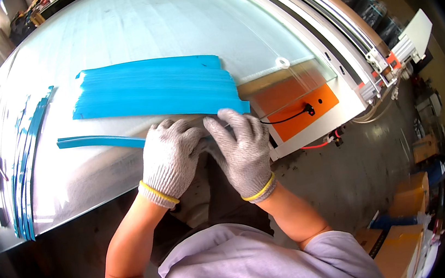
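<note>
Both my hands wear pale knitted gloves with yellow cuffs and meet near the front edge of a glass-topped table [100,177]. My left hand [169,153] is closed over the right part of a narrow blue strip [99,141], whose free end reaches out to the left. Close beside it, my right hand [244,150] has its thumb and lower fingers drawn in toward the left hand's fingertips. What the right fingers grip is hidden. Just beyond my hands lies a wide row of blue strips [154,89], side by side on the glass.
More blue strips [31,166] lie lengthwise at the table's left. At the right are an orange panel [315,109] with a black cable, a white ring [282,63] and a metal rail [327,44]. Cardboard boxes [397,251] stand on the floor at lower right.
</note>
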`<action>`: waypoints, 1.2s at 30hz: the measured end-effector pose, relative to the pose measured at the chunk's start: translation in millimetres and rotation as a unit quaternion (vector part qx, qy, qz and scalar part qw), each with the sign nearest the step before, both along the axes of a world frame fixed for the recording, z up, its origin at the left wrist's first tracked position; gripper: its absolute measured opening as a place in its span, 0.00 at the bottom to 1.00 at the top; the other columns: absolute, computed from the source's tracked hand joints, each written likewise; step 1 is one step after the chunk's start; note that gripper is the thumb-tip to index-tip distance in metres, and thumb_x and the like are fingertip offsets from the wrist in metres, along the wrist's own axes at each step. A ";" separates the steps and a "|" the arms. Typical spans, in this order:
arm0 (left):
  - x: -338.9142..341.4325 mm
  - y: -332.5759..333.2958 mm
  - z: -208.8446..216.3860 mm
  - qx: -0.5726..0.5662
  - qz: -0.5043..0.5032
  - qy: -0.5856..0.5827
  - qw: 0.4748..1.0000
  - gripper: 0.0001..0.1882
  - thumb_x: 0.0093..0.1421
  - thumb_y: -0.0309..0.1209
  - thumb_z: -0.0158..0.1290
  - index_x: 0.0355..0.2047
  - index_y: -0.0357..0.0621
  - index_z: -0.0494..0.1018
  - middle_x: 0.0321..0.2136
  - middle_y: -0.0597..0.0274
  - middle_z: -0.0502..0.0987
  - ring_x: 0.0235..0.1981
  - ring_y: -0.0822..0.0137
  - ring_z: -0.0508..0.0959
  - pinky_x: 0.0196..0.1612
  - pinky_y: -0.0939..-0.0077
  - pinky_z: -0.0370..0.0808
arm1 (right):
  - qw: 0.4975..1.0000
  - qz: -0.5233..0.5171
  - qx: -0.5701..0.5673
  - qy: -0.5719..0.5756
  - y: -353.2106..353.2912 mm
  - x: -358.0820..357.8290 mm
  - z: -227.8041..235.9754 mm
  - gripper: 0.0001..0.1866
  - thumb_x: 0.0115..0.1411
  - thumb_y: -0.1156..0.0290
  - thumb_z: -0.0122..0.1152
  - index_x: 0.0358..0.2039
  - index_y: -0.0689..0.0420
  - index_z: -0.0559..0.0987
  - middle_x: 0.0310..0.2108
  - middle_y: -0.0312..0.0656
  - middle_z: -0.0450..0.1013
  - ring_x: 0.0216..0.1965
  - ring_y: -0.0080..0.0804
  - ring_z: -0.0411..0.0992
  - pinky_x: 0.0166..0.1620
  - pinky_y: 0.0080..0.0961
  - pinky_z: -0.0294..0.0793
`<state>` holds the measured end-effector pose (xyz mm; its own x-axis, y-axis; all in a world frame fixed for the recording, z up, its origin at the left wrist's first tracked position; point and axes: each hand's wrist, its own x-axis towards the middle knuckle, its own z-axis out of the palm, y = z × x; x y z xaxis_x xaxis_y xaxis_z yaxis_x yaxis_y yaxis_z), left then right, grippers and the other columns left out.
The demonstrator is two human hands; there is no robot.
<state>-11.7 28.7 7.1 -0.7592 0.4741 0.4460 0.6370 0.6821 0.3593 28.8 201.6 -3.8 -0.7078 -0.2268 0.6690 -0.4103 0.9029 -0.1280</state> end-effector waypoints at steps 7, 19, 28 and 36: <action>8.8 3.8 -20.3 -0.008 0.026 0.066 0.997 0.14 0.52 0.27 0.58 0.40 0.51 0.83 0.33 0.63 0.77 0.37 0.55 0.76 0.40 0.58 0.70 | 0.747 0.217 -0.620 -0.102 0.9 8.0 -33.8 0.45 0.50 0.98 0.39 0.72 0.65 0.54 0.73 0.52 0.53 0.74 0.44 0.52 0.75 0.42 0.50; 12.3 2.3 -21.0 -0.025 0.029 0.073 0.997 0.14 0.51 0.27 0.59 0.40 0.51 0.83 0.34 0.63 0.76 0.36 0.55 0.76 0.39 0.59 0.71 | 0.918 0.082 -0.373 -0.107 6.7 6.1 -30.7 0.30 0.54 0.88 0.57 0.60 0.62 0.72 0.60 0.50 0.69 0.61 0.48 0.68 0.63 0.38 0.67; 18.8 -1.0 24.1 -0.075 -0.005 -0.021 0.997 0.09 0.55 0.33 0.61 0.35 0.43 0.80 0.30 0.57 0.78 0.35 0.51 0.78 0.41 0.56 0.74 | 0.945 0.106 -0.306 -0.051 20.7 7.6 -13.2 0.12 0.49 0.79 0.70 0.36 0.57 0.82 0.37 0.42 0.79 0.40 0.46 0.76 0.46 0.39 0.75; 29.4 -7.5 28.5 -0.029 -0.043 -0.056 0.997 0.08 0.55 0.33 0.62 0.26 0.44 0.77 0.21 0.54 0.77 0.29 0.47 0.78 0.36 0.53 0.74 | 0.744 0.151 -0.620 -0.197 6.3 24.9 -5.9 0.10 0.55 0.85 0.71 0.37 0.63 0.81 0.37 0.39 0.79 0.38 0.23 0.75 0.43 0.21 0.75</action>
<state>17.7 21.2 35.6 -0.7581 0.5626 0.3298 0.6521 0.6481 0.3934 53.7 207.9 -9.7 -0.9466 0.2030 0.2504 -0.2803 -0.1348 -0.9504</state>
